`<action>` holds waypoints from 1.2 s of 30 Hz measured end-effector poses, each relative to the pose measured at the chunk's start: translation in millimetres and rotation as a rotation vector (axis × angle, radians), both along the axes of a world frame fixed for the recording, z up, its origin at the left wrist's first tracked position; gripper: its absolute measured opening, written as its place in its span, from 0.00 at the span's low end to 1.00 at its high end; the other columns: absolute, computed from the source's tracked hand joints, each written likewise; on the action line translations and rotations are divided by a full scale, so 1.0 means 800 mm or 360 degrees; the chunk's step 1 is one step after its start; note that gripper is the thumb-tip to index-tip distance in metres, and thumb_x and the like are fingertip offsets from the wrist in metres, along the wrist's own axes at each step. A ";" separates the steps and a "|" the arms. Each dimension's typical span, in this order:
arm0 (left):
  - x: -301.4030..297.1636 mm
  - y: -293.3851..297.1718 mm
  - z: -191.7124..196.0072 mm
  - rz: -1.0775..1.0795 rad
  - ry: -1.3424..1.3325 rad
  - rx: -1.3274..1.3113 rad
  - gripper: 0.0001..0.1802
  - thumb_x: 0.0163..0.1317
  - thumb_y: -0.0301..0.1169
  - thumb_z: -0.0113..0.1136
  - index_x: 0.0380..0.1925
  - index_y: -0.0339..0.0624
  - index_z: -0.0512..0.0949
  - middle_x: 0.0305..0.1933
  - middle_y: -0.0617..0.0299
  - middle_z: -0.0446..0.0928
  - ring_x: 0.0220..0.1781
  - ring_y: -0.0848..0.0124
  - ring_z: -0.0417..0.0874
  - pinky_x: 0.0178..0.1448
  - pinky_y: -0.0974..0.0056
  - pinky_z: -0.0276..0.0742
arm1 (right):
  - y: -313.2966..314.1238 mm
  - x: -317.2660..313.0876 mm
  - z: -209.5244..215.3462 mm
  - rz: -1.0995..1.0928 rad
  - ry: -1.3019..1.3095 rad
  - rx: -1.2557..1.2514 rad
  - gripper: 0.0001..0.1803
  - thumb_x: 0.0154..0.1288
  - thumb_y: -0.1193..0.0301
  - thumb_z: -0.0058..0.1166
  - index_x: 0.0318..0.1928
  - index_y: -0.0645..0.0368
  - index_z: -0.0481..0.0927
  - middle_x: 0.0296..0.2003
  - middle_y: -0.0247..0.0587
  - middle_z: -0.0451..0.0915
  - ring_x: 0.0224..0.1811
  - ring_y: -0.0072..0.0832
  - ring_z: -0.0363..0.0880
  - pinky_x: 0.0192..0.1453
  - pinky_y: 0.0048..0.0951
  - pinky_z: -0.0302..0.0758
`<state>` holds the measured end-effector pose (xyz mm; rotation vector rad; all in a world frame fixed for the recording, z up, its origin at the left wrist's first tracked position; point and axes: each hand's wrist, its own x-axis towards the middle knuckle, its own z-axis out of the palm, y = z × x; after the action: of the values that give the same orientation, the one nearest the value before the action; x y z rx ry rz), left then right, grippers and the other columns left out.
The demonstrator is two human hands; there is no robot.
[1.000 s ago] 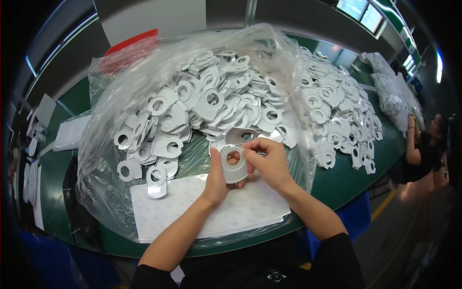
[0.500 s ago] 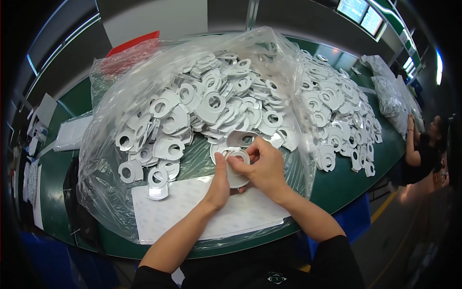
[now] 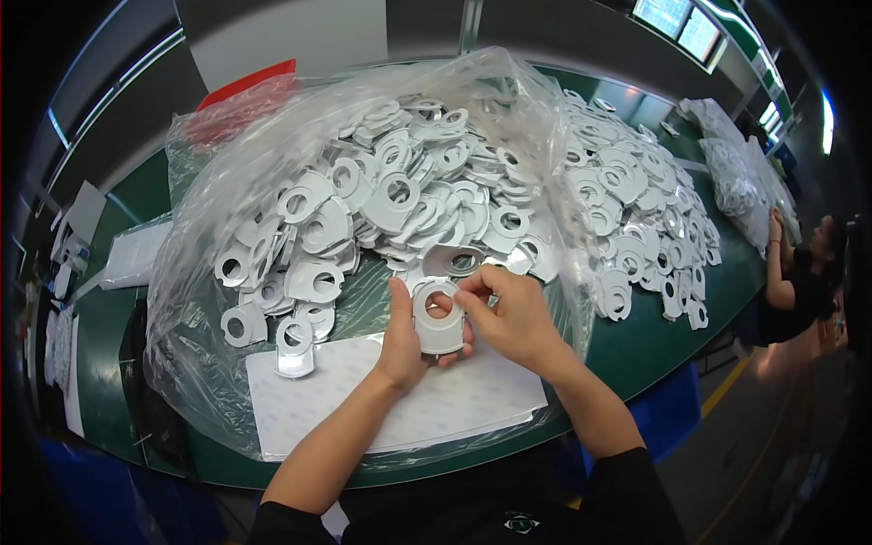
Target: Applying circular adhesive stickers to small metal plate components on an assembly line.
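Both my hands hold one flat white plastic piece with a round hole point(image 3: 439, 320) just above a white sheet point(image 3: 409, 400). My left hand point(image 3: 401, 341) grips its left edge, thumb up along the side. My right hand point(image 3: 509, 313) pinches its upper right edge with the fingertips. Right behind the hands lies a large heap of the same white holed pieces point(image 3: 391, 200) inside an open clear plastic bag point(image 3: 227, 182).
A second heap of white pieces point(image 3: 636, 218) covers the green table point(image 3: 654, 336) to the right. Another person point(image 3: 799, 272) works at the far right beside more bagged parts point(image 3: 736, 173). A red item point(image 3: 250, 86) sits behind the bag. Paper sheets point(image 3: 136, 254) lie at the left.
The piece and both hands have dropped slightly toward the white sheet and my right fingers have shifted along its upper edge.
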<state>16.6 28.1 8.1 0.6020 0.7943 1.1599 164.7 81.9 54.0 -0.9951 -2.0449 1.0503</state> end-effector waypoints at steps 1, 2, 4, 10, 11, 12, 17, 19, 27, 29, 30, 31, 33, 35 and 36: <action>-0.001 0.000 -0.001 0.0000 0.0000 -0.0001 0.46 0.58 0.72 0.10 0.38 0.45 0.70 0.27 0.57 0.76 0.26 0.69 0.79 0.19 0.72 0.63 | -0.003 -0.003 0.000 -0.0063 0.0025 0.0002 0.06 0.60 0.74 0.57 0.32 0.66 0.77 0.23 0.40 0.80 0.20 0.20 0.79 0.21 0.21 0.72; -0.002 0.001 -0.001 -0.0025 0.0007 0.0010 0.46 0.58 0.72 0.11 0.38 0.45 0.70 0.27 0.56 0.76 0.25 0.69 0.79 0.19 0.72 0.63 | -0.005 -0.005 0.000 -0.0125 0.0050 0.0005 0.06 0.60 0.74 0.56 0.31 0.66 0.77 0.22 0.40 0.79 0.19 0.21 0.79 0.20 0.22 0.71; -0.001 0.002 -0.001 -0.0056 0.0013 0.0022 0.46 0.58 0.72 0.11 0.38 0.46 0.70 0.27 0.56 0.76 0.25 0.68 0.79 0.19 0.72 0.62 | -0.002 -0.005 -0.012 -0.0150 0.0009 0.0090 0.06 0.60 0.74 0.56 0.31 0.65 0.77 0.21 0.40 0.79 0.19 0.22 0.80 0.20 0.22 0.71; -0.007 -0.001 0.004 -0.0073 -0.0108 -0.0015 0.44 0.58 0.72 0.14 0.38 0.46 0.68 0.27 0.54 0.77 0.25 0.67 0.79 0.20 0.71 0.65 | 0.013 -0.005 -0.035 -0.0103 0.0124 0.0128 0.08 0.62 0.72 0.56 0.29 0.65 0.76 0.21 0.36 0.76 0.17 0.16 0.74 0.19 0.19 0.67; -0.006 -0.001 0.006 -0.0064 -0.0111 -0.0030 0.44 0.59 0.72 0.16 0.42 0.46 0.68 0.31 0.53 0.78 0.29 0.66 0.80 0.23 0.70 0.69 | 0.019 -0.003 -0.040 -0.0059 0.0228 0.0164 0.09 0.62 0.71 0.56 0.29 0.65 0.75 0.21 0.34 0.76 0.17 0.14 0.71 0.19 0.18 0.65; -0.006 -0.002 0.009 -0.0041 -0.0112 -0.0047 0.43 0.60 0.71 0.19 0.45 0.46 0.69 0.35 0.52 0.78 0.32 0.65 0.81 0.27 0.68 0.72 | 0.028 0.001 -0.042 -0.0029 0.0278 0.0138 0.10 0.62 0.69 0.57 0.30 0.64 0.76 0.20 0.34 0.75 0.18 0.15 0.70 0.20 0.20 0.65; -0.030 -0.021 0.079 -0.0026 0.0341 0.0348 0.28 0.68 0.48 0.47 0.59 0.39 0.63 0.55 0.52 0.69 0.55 0.66 0.73 0.53 0.62 0.74 | 0.064 0.054 -0.004 -0.0605 0.1360 -0.0586 0.10 0.67 0.63 0.53 0.37 0.57 0.78 0.26 0.26 0.73 0.26 0.11 0.68 0.28 0.15 0.65; -0.043 -0.039 0.115 0.0005 0.1106 0.0582 0.22 0.65 0.34 0.56 0.56 0.39 0.66 0.51 0.54 0.73 0.52 0.67 0.75 0.51 0.66 0.75 | 0.088 0.086 -0.004 -0.0739 0.1757 -0.0593 0.12 0.67 0.62 0.53 0.42 0.57 0.76 0.33 0.27 0.74 0.32 0.12 0.69 0.32 0.15 0.67; -0.110 -0.105 0.080 0.0629 0.3140 0.0345 0.19 0.58 0.37 0.62 0.40 0.33 0.71 0.34 0.44 0.75 0.39 0.51 0.77 0.41 0.53 0.71 | 0.049 0.036 0.004 -0.0118 0.0627 -0.0449 0.11 0.61 0.69 0.58 0.44 0.57 0.79 0.34 0.27 0.78 0.33 0.14 0.73 0.35 0.19 0.70; -0.123 -0.116 0.054 0.0430 0.3303 -0.0024 0.25 0.54 0.39 0.65 0.45 0.32 0.69 0.33 0.45 0.73 0.38 0.49 0.75 0.42 0.51 0.71 | 0.026 0.021 0.004 0.0405 -0.0040 -0.0063 0.09 0.58 0.72 0.61 0.40 0.57 0.80 0.32 0.28 0.79 0.31 0.18 0.76 0.34 0.22 0.72; -0.128 -0.120 0.045 0.0430 0.3301 -0.0031 0.25 0.54 0.39 0.65 0.45 0.32 0.69 0.33 0.45 0.73 0.38 0.49 0.75 0.42 0.51 0.71 | 0.017 0.014 0.001 0.0658 -0.0182 -0.0019 0.10 0.56 0.71 0.62 0.39 0.57 0.80 0.32 0.31 0.79 0.31 0.20 0.76 0.34 0.23 0.72; -0.131 -0.124 0.040 0.0495 0.3289 0.0071 0.27 0.53 0.37 0.65 0.46 0.32 0.67 0.34 0.44 0.73 0.38 0.48 0.75 0.42 0.51 0.70 | 0.008 0.011 0.001 0.0905 -0.0326 0.0028 0.11 0.54 0.69 0.64 0.38 0.56 0.80 0.32 0.33 0.79 0.31 0.23 0.77 0.34 0.24 0.72; -0.133 -0.123 0.040 0.0562 0.3266 0.0180 0.28 0.53 0.35 0.66 0.48 0.32 0.65 0.36 0.43 0.73 0.39 0.47 0.75 0.42 0.50 0.70 | -0.004 0.008 0.005 0.1130 -0.0621 0.0006 0.13 0.51 0.68 0.65 0.36 0.57 0.80 0.31 0.37 0.78 0.33 0.30 0.78 0.35 0.28 0.73; -0.134 -0.116 0.051 0.0704 0.2985 0.0088 0.29 0.53 0.31 0.64 0.51 0.34 0.63 0.40 0.41 0.73 0.43 0.46 0.75 0.43 0.50 0.71 | -0.017 0.011 0.012 0.1153 -0.0789 0.0112 0.14 0.47 0.66 0.67 0.33 0.57 0.78 0.29 0.38 0.77 0.37 0.35 0.76 0.40 0.33 0.72; -0.129 -0.114 0.062 0.0707 0.2976 0.0095 0.29 0.53 0.31 0.64 0.51 0.34 0.63 0.40 0.41 0.73 0.43 0.46 0.75 0.43 0.50 0.71 | -0.024 0.013 0.013 0.1143 -0.0799 0.0175 0.14 0.46 0.66 0.67 0.32 0.57 0.78 0.29 0.37 0.77 0.39 0.36 0.76 0.42 0.33 0.72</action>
<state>-86.7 -63.1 58.1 1.6285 2.5425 0.7108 175.5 62.6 64.8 -0.4843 -2.9647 1.0713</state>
